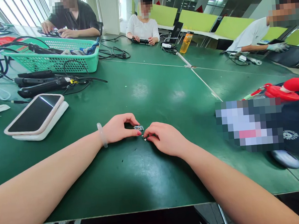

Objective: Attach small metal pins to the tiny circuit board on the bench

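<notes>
Green table (155, 180): left hand (119, 128) holding small circuit-like piece (138, 128); right hand (164, 137) with smaller piece (144, 138) at fingertips; phone (34, 113) and turquoise basket (54, 57) to the left.

Green basket (51, 61) on tabletop, cables inside — phone (34, 114) on a white case (45, 126), left side. Orange bottle (186, 43) farther back — dark mouse (285, 159) at right.

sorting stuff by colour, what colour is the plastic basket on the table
The basket is light turquoise green, seen best in the head view.
</notes>
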Demonstrator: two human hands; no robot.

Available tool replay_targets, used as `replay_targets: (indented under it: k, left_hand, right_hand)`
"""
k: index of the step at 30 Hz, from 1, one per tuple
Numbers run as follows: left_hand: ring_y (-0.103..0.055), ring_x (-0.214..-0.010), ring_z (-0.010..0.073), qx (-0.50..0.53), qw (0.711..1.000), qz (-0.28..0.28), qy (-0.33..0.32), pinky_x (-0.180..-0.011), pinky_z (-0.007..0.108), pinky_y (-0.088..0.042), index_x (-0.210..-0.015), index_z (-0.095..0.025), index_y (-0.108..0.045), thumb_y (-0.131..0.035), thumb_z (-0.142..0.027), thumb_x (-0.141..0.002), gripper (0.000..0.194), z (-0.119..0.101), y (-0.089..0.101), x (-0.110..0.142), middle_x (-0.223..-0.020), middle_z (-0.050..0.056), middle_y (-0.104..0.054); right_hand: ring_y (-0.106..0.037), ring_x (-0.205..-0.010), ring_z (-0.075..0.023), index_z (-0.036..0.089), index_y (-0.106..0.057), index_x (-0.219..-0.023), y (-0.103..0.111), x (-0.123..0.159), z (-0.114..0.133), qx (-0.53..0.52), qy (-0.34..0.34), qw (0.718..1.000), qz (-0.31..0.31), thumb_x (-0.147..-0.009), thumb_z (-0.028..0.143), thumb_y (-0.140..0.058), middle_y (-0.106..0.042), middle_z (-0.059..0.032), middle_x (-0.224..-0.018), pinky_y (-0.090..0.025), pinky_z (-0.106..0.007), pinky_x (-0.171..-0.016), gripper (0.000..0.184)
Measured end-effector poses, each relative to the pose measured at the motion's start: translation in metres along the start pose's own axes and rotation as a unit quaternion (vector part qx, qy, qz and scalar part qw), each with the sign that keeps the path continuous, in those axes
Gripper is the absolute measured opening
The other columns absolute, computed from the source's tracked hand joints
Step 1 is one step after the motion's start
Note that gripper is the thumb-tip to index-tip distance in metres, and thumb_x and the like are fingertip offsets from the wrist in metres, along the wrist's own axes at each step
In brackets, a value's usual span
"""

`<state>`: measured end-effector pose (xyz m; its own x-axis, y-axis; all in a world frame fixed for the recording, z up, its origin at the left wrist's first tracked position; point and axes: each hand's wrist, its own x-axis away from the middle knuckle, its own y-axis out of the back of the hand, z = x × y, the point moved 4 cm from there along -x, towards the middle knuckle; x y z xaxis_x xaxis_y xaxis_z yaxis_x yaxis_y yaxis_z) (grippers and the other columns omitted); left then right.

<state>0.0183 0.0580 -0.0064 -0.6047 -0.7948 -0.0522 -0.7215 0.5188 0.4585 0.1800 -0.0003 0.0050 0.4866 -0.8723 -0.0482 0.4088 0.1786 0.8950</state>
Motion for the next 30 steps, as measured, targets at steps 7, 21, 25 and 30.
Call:
replay_targets:
  k: [7, 21, 25, 30]
  left_hand:
    - [-0.064, -0.080, 0.0176, -0.015, 1.000, -0.012, 0.004, -0.079, 0.035, -0.052, -0.084, -0.016, -0.060, -0.075, -0.038, -0.065, 0.032, 0.000, 0.002, -0.001, -0.083, 0.004, -0.068]
    - [-0.064, -0.078, 0.0174, -0.038, 0.999, -0.001, 0.007, -0.078, 0.033, -0.051, -0.084, -0.017, -0.061, -0.076, -0.042, -0.064, 0.036, 0.001, -0.002, -0.001, -0.083, 0.003, -0.068]
    - [-0.063, -0.081, 0.0195, -0.061, 0.998, -0.018, 0.010, -0.081, 0.036, -0.050, -0.084, -0.018, -0.061, -0.076, -0.045, -0.063, 0.037, 0.001, -0.004, -0.002, -0.085, 0.003, -0.068]
    - [-0.063, -0.084, 0.0205, -0.055, 0.998, -0.015, -0.004, -0.084, 0.037, -0.049, -0.082, -0.018, -0.061, -0.076, -0.046, -0.063, 0.037, -0.001, -0.005, -0.001, -0.087, 0.004, -0.068]
  right_hand:
    - [-0.057, -0.087, -0.0153, 0.023, -0.070, -0.086, -0.001, -0.004, 0.000, 0.119, 0.062, 0.991, -0.013, -0.088, 0.014, -0.052, -0.064, -0.0019, -0.093, -0.041, -0.027, -0.071, 0.021]
    - [-0.057, -0.083, -0.0165, 0.019, -0.066, -0.083, 0.007, -0.005, -0.005, 0.138, -0.038, 0.982, -0.122, -0.091, 0.019, -0.049, -0.065, -0.0036, -0.089, -0.041, -0.028, -0.072, 0.019]
    - [-0.056, -0.084, -0.0163, 0.019, -0.065, -0.085, 0.006, -0.007, 0.007, 0.124, -0.013, 0.979, -0.164, -0.092, 0.020, -0.049, -0.065, -0.0034, -0.089, -0.041, -0.028, -0.074, 0.018]
    - [-0.056, -0.082, -0.0161, 0.019, -0.065, -0.085, 0.001, -0.008, 0.011, 0.137, 0.018, 0.976, -0.168, -0.093, 0.021, -0.048, -0.065, -0.0042, -0.090, -0.040, -0.028, -0.073, 0.020]
